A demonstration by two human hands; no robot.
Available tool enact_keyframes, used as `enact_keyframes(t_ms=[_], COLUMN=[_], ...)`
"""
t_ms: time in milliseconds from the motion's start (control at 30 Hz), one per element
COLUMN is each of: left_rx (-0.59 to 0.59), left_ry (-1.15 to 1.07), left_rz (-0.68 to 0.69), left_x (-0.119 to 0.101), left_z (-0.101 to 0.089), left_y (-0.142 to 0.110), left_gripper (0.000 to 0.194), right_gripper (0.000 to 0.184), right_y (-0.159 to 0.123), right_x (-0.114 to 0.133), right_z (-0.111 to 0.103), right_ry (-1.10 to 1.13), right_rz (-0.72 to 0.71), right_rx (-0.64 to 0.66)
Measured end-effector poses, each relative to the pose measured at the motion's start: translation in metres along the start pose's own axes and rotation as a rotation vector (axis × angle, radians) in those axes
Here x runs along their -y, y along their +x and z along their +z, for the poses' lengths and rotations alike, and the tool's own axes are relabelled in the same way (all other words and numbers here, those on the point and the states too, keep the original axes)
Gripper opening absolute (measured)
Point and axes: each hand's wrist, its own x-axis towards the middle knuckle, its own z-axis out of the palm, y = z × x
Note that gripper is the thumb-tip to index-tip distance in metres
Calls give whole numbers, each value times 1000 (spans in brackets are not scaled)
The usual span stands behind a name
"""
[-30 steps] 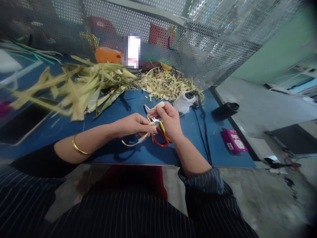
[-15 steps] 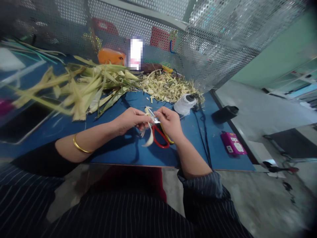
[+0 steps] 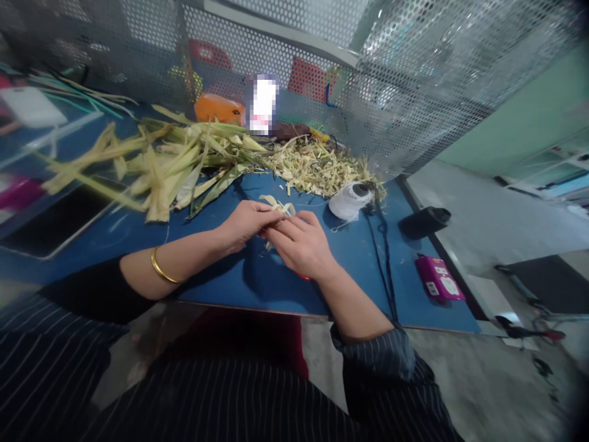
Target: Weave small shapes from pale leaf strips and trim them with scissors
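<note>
My left hand point(image 3: 246, 224) is closed in a pinch on a piece of pale corn husk point(image 3: 269, 200), whose curled strips stick up beyond the fingertips. My right hand point(image 3: 301, 242) meets it from the right, fingers curled and touching the husk at the left fingertips. Beneath my right palm a bit of the red handle of the scissors point(image 3: 304, 277) peeks out; the hand covers most of them. A cone of white thread point(image 3: 350, 201) stands just beyond my right hand, with a loose thread end beside it.
Long dry husks point(image 3: 170, 162) lie at the left, beside a heap of cut husk bits point(image 3: 317, 166). A dark phone-like slab point(image 3: 59, 221) rests at far left. Right of the hands are black cords point(image 3: 384, 264), a black cylinder point(image 3: 423, 222) and a purple pack point(image 3: 439, 279). Perforated metal mesh point(image 3: 276, 46) stands behind.
My right hand has turned over and moved left against the left fingertips, now covering the scissors that showed before. The husk strip that hung down is now mostly hidden. The view has shifted slightly.
</note>
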Motion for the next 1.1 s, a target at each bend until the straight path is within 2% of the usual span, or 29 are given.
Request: enact_keyframes(t_ms=[67, 167, 333, 400, 467, 567, 667, 833, 967, 1100], left_rx=[-69, -109, -22, -23, -27, 11, 46, 148, 106, 63], left_ry=[-58, -116, -242, -319, -389, -436, -419, -301, -227, -195], left_rz=[-16, -71, -178, -190, -196, -215, -223, -150, -78, -38], left_x=[1, -2, -6, -6, -7, -5, -3, -9, -14, -15], left_z=[0, -3, -10, -12, -13, -13, -11, -9, -9, -9], left_y=[2, 6, 8, 9, 10, 12, 11, 5, 2, 3], left_gripper=[23, 23, 21, 22, 22, 20, 19, 21, 18, 16], right_gripper=[27, 32, 30, 29, 30, 33, 28, 15, 14, 14], right_y=[2, 3, -2, -4, -5, -4, -2, -2, -1, -1], right_x=[3, 4, -2, -5, -8, -9, -8, -4, -2, 2], right_z=[3, 5, 10, 12, 12, 10, 9, 10, 5, 0], right_ry=[-75, -138, -41, -24, -47, -93, -120, -52, 14, 39], right_rz=[-19, -19, 82, 127, 109, 23, -13, 81, 155, 47], right_rx=[87, 111, -17, -61, -49, 40, 43, -114, -178, -222])
